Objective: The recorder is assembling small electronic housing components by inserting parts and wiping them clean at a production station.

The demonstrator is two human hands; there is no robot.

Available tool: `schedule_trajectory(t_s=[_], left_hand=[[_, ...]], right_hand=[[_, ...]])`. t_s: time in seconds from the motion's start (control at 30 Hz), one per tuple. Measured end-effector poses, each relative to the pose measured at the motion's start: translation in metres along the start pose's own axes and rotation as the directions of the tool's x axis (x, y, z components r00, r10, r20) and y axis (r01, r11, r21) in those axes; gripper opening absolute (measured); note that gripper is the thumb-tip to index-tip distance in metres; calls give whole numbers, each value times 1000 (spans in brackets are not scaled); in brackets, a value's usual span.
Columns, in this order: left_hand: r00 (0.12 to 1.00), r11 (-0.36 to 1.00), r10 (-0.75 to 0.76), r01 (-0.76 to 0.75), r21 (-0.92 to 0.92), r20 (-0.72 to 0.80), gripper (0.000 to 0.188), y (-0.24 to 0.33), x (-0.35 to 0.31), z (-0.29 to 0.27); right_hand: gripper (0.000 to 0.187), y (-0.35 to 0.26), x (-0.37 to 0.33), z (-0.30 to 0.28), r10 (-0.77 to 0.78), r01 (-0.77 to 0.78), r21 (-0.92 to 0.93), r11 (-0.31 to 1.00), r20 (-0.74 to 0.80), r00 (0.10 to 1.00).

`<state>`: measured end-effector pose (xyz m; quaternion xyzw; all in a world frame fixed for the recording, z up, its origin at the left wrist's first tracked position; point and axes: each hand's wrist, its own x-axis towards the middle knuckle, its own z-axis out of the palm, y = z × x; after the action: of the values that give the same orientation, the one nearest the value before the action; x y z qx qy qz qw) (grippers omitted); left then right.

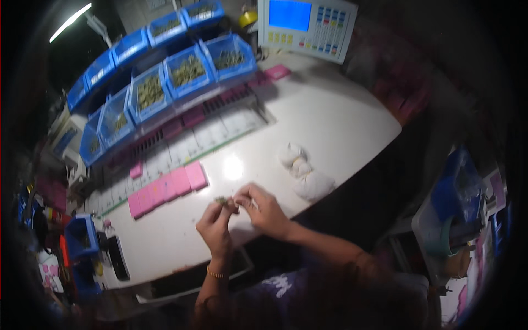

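My left hand is closed in a pinch over the white table, holding a small greenish piece at its fingertips. Close beside it, almost touching, my right hand is also pinched. What lies between the right fingertips is too small to make out. Just beyond my hands lies a row of pink blocks, set side by side. To the right of my hands rests a white cloth bundle, drawn in at its middle.
Blue bins holding small greenish pieces stand in tiers at the far left, above a slotted white rack. A control panel with a blue screen stands at the back of the white table. A black phone-like object lies at the left edge.
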<state>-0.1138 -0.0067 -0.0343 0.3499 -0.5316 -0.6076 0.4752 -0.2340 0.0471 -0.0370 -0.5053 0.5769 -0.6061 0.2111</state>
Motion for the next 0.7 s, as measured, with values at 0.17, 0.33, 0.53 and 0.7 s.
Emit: schedule_trajectory(t_s=[0.17, 0.33, 0.53, 0.7], left_hand=[[998, 981, -49, 54, -189, 29, 22, 8, 0, -3], [996, 944, -92, 92, -318, 17, 23, 12, -3, -5], [998, 943, -52, 64, -325, 44, 23, 11, -10, -6], [998, 950, -34, 46, -310, 47, 22, 11, -14, -3]], right_hand=[[12, -21, 5, -8, -61, 61, 4, 998, -20, 998], [13, -24, 5, -17, -215, 214, -120, 969, 9, 977], [15, -29, 3, -13, -339, 343, -209, 916, 53, 939], [14, -30, 2, -16, -356, 359, -226, 906, 57, 933]])
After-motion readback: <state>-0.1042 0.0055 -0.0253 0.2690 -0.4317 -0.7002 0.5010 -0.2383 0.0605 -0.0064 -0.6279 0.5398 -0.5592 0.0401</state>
